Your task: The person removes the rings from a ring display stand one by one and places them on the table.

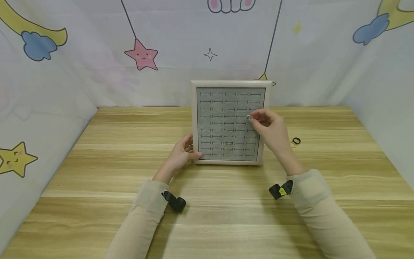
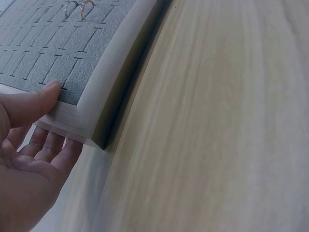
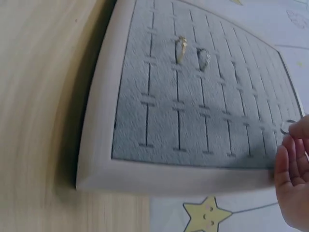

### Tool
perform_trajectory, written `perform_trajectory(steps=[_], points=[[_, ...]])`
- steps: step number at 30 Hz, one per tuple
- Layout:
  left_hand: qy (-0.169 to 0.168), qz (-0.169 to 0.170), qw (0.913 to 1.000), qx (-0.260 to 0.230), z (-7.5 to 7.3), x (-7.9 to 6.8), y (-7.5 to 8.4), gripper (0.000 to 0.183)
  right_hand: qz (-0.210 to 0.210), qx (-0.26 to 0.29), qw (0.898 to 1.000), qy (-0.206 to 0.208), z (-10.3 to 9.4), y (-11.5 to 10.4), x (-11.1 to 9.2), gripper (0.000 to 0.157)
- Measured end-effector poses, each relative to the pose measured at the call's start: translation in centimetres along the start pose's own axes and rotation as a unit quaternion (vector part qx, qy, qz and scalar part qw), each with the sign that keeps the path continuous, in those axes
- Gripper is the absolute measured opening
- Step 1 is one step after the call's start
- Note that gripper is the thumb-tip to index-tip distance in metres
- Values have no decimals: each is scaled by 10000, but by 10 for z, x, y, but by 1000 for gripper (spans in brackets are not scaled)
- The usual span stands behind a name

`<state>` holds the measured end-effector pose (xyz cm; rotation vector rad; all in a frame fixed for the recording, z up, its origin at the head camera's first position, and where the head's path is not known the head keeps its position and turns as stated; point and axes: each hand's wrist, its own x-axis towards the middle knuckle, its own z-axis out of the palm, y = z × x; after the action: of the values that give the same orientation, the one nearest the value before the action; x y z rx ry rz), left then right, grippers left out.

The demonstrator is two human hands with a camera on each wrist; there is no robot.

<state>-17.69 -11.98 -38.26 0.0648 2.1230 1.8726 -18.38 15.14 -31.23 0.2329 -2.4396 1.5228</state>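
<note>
A white-framed ring display board (image 1: 231, 84) with a grey slotted pad (image 1: 216, 126) stands propped up on the table. My left hand (image 1: 178, 155) grips its lower left edge, thumb on the front and the other fingers round the side. Between thumb and fingertips my right hand (image 1: 273, 133) pinches a silver-coloured ring (image 1: 248, 117) close to the pad's right part; whether it touches a slot I cannot tell. Two rings sit in slots low on the pad, a gold ring (image 3: 182, 48) and a silver ring (image 3: 205, 60) side by side in the right wrist view.
On the wood-grain table (image 1: 226, 216), right of the board, lie a black ring (image 1: 296, 141) and a thin gold ring (image 1: 293, 145), close to my right forearm. Behind the board hangs a white curtain (image 1: 181, 32) printed with stars, moons and clouds.
</note>
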Motion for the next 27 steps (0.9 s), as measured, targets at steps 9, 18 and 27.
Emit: perform_trajectory(steps=[9, 18, 27], points=[[28, -34, 10000, -34, 1, -2, 2, 73, 252, 472, 9860, 1582, -30, 21, 11, 24], [-31, 3, 10000, -79, -1, 0, -1, 76, 1427, -597, 9743, 1636, -58, 57, 12, 29], [17, -29, 9999, -100, 0, -1, -1, 76, 2297, -1628, 9585, 448, -75, 83, 3, 35]])
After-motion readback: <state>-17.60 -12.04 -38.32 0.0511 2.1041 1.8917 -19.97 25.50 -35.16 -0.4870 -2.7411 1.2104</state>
